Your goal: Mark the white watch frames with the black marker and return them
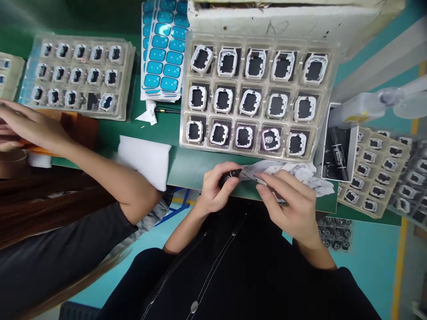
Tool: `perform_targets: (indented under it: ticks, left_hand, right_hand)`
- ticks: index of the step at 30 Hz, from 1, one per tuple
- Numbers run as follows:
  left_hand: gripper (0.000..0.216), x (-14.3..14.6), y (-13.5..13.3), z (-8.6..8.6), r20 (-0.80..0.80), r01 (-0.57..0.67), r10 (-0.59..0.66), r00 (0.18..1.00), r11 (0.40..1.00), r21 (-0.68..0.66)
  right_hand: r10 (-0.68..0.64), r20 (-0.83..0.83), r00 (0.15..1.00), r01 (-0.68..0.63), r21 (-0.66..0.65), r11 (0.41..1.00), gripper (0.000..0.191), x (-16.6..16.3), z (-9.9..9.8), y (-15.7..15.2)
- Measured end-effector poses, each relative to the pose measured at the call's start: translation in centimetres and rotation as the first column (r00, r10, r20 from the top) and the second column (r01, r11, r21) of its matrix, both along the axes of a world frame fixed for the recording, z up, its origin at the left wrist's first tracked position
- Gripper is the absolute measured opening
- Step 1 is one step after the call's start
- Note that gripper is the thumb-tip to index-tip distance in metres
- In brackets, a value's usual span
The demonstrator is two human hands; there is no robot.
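Near the table's front edge, my left hand is closed around a black marker, its tip pointing right. My right hand pinches a thin grey pointed piece, perhaps a blade or tweezers; its exact kind is unclear. The far end of this piece meets or nearly meets the marker's tip. Just beyond both hands lies a clear plastic tray whose compartments hold white square frames with dark openings. A crumpled white cloth lies behind my right hand.
A co-worker's arm reaches over the table at left, near another parts tray. Blue sticker sheets lie at the back, a folded white cloth in front. At right stand a white box of markers and more trays.
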State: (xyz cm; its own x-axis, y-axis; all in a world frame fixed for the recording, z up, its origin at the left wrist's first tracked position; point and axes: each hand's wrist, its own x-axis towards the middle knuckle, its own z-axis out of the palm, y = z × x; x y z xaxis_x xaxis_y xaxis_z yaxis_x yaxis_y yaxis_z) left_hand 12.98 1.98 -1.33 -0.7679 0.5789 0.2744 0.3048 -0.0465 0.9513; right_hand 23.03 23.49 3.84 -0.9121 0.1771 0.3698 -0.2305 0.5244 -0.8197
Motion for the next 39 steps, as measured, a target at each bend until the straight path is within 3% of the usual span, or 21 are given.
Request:
perform_targets:
  ticks: [4,15,39]
  left_hand:
    - [0.033,-0.4,0.4,0.7,-0.035,0.06,-0.058,0.998,0.997,0.049]
    - [0.033,-0.7,0.7,1.6,-0.09,0.077,-0.073,0.993,0.996,0.045]
    - [0.031,-1.4,0.4,1.4,-0.267,0.093,-0.08,0.96,0.995,0.033]
  right_hand:
    - [0.01,-0.013,1.0,-0.009,0.019,1.0,0.022,0.0,0.4,-0.2]
    - [0.0,0.021,1.0,0.0,0.014,1.0,0.024,0.3,0.5,-0.1]
    - [0.054,0.049,0.997,-0.058,0.088,0.994,0.021,0.8,0.9,0.4]
